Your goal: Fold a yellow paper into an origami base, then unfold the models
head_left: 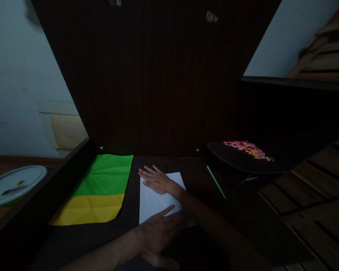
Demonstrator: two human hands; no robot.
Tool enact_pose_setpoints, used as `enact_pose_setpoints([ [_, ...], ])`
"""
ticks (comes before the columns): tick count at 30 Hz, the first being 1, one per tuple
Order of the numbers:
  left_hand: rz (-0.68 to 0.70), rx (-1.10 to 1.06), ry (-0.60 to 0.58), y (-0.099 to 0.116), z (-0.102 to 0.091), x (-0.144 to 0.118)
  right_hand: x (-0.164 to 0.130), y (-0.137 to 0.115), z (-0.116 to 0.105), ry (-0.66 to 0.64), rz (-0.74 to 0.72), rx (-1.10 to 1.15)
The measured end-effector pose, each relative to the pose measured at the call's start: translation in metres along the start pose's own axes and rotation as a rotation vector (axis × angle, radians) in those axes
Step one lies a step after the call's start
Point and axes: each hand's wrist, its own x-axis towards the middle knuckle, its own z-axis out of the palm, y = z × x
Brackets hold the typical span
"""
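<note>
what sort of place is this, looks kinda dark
Probably a room in a home, though I can't tell which: there's a dark wooden desk-like unit with a tall back panel, a plain pale wall beside it, and slatted wood at the right.

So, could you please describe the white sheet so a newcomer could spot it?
On the dark wooden surface, find the right hand. Beneath it lies the white sheet, plain, unlike the green and yellow paper to its left.
</note>
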Motion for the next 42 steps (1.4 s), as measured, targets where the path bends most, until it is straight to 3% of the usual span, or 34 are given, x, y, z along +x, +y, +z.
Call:
enact_pose_setpoints([
  [7, 0.036, -0.142, -0.053, 0.003, 0.013, 0.001, 0.006, 0.006, 0.004, 0.02, 0.004, -0.024],
  [12, 0.084, -0.328, -0.075, 0.014, 0.007, 0.0, 0.005, 0.004, 0.003, 0.129, -0.003, -0.061],
  [14, 0.103, -0.445, 0.018, 0.018, 0.003, -0.001, 0.002, 0.003, 0.003, 0.205, -0.006, -0.062],
  [15, 0.088, -0.506, 0.119, 0.018, 0.003, -0.001, 0.001, 0.002, 0.003, 0.247, -0.008, -0.059],
  [18, -0.189, -0.461, 0.517, 0.01, 0.003, 0.0, -0.002, 0.003, 0.005, 0.39, -0.007, -0.025],
  [20, -0.449, -0.15, 0.671, -0.003, 0.003, 0.0, -0.003, 0.004, 0.008, 0.492, -0.002, 0.022],
  [24, -0.618, 0.078, 0.751, -0.033, 0.0, -0.004, -0.005, 0.008, 0.013, 0.633, 0.015, 0.139],
  [29, -0.679, 0.267, 0.637, -0.056, 0.009, -0.008, -0.006, 0.011, 0.015, 0.713, 0.036, 0.204],
  [35, -0.729, 0.373, 0.469, -0.062, 0.02, -0.006, -0.02, -0.001, 0.013, 0.582, -0.015, 0.221],
  [38, -0.742, 0.403, 0.437, -0.062, 0.019, -0.006, -0.039, -0.006, 0.01, 0.394, -0.012, 0.203],
  [42, -0.754, 0.461, 0.392, -0.063, 0.019, -0.007, -0.063, -0.001, 0.008, 0.159, 0.115, 0.098],
])
